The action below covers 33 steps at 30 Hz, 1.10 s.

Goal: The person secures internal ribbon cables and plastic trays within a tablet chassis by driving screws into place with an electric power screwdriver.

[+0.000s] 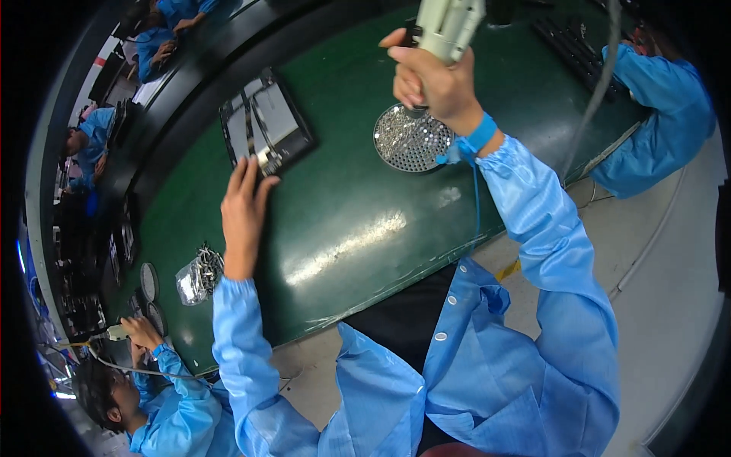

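Observation:
My right hand (438,84) is wrapped round a pale green electric screwdriver (449,27) in the upper middle of the view. Its lower end is over a round metal screw tray (415,156) dotted with holes and holding small shiny screws; whether it touches them is hidden by the hand. A blue wrist strap (481,133) circles that wrist. To the left lies a flat black device (278,114) with a silver-grey panel and dark cables. My left hand (245,209) is open, its stretched fingertips resting at the device's near edge.
A clear bag of metal parts (196,280) lies on the green table (343,198), left of my forearm. Co-workers in blue sit at lower left, upper right and across a dark raised rail (205,80). Black strips (575,57) lie at upper right, beside a hanging grey cable (601,87).

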{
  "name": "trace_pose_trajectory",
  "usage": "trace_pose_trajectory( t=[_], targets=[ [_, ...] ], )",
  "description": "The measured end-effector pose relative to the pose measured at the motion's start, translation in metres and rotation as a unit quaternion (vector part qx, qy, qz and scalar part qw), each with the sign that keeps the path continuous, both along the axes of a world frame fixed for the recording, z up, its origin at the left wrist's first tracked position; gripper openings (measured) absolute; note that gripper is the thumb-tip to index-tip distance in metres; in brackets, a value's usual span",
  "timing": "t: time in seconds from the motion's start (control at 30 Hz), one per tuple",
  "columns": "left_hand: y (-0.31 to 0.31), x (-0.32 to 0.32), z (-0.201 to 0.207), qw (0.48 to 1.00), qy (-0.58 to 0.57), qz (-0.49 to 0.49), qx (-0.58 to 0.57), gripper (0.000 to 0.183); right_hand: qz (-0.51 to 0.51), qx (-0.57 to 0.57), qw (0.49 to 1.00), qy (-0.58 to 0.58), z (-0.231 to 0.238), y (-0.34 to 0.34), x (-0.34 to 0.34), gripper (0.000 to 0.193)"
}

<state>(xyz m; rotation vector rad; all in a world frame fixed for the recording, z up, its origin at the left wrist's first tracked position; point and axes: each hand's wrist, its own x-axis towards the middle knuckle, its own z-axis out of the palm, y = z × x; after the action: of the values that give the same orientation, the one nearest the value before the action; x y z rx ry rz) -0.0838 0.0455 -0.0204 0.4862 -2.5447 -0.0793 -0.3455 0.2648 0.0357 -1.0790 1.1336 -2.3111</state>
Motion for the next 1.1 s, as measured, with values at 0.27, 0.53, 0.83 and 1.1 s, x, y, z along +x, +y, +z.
trace_pose_trajectory(
  t=[0.27, 0.53, 0.83, 1.1],
  targets=[
    [-0.110, -0.094, -0.024, 0.999, 0.042, 0.021, -0.001, 0.039, 0.016, 0.024, 0.998, -0.048, -0.012, 0.023, -0.016, 0.012],
    [-0.055, -0.084, -0.027, 0.988, 0.131, 0.053, -0.062, 0.028, 0.075, 0.052, 0.995, -0.039, -0.019, 0.021, -0.013, 0.010],
    [0.026, -0.007, -0.021, 0.996, 0.070, -0.050, 0.018, 0.004, 0.085, 0.071, 0.994, -0.010, -0.025, 0.006, 0.002, 0.009],
    [0.023, -0.005, -0.023, 0.992, 0.077, -0.071, 0.065, 0.004, 0.073, 0.100, 0.992, 0.020, -0.034, 0.004, 0.004, 0.022]
  ],
)
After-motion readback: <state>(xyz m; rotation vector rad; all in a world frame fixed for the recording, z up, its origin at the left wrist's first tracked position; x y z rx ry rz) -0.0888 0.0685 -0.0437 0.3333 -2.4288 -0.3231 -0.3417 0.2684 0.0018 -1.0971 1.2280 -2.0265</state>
